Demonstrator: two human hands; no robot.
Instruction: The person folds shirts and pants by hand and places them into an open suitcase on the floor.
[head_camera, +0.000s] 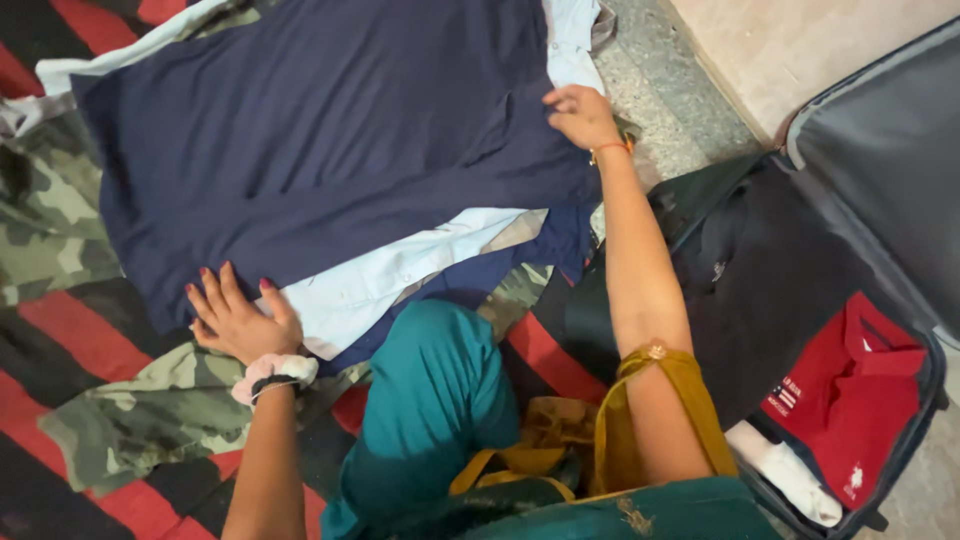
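A dark navy garment (310, 140) lies spread flat on a pile of clothes on the floor. My left hand (235, 318) rests flat on its near left corner, fingers apart, with a pink scrunchie on the wrist. My right hand (580, 115) reaches out to the garment's far right edge and touches or pinches the cloth there. Under the navy garment lies a light blue shirt (400, 270), partly showing at the near edge and at the top right. My knee in teal trousers (435, 390) is bent in front of the pile.
A camouflage-print cloth (150, 410) and a red and black striped blanket (60, 330) lie beneath the clothes. An open dark suitcase (890, 150) stands at the right, holding a folded red shirt (850, 390) and something white (790, 470). Stone floor shows at the top right.
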